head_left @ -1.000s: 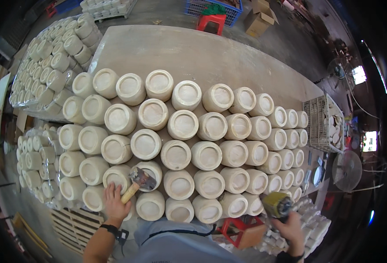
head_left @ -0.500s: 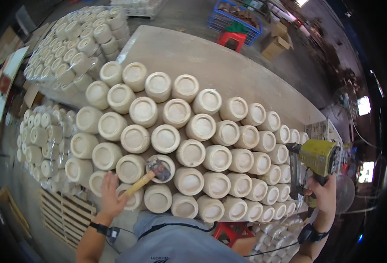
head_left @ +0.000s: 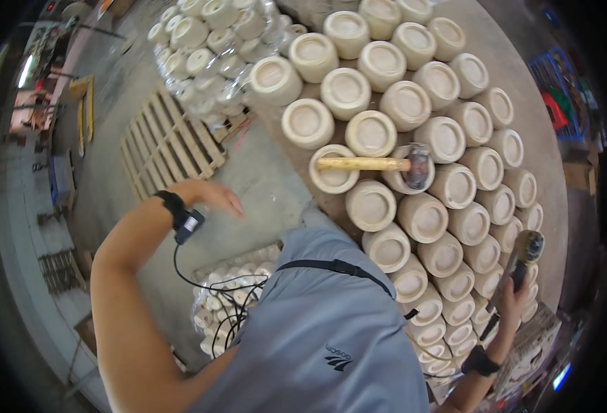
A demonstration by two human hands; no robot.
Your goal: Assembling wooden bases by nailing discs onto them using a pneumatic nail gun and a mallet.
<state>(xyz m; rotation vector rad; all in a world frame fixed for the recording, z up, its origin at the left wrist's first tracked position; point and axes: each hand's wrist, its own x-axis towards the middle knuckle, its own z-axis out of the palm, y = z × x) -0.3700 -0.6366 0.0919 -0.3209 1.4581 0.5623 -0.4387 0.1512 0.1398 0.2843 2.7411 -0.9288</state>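
Black-handled tool [head_left: 525, 260] in the right hand [head_left: 514, 297], beside rows of pale round pieces [head_left: 371, 205]

The tool is at the right of the scene, tilted with one blunt end toward the camera, so its full shape is hard to read; whether it touches the pieces behind it cannot be told. The right hand is wrapped around its handle, some fingers hidden. The pieces, with ringed tops, stand in close rows on a table [head_left: 549, 175]. A hammer [head_left: 362, 164] lies on them, its wooden handle across one top, its dark head partly covering the next. Well apart, on the left, the left hand [head_left: 214, 198] is empty, fingers extended and blurred, above a grey floor [head_left: 269, 186]. Just beyond lies a slatted pallet [head_left: 172, 131]. Farther off, a plastic-wrapped stack [head_left: 200, 48] is cut off at the top. Near the body, a second wrapped pile [head_left: 210, 299] is partly hidden by black cables [head_left: 231, 313] and the grey shirt [head_left: 303, 323]. Far right, a blue crate [head_left: 561, 79] blurs into the dark rim.
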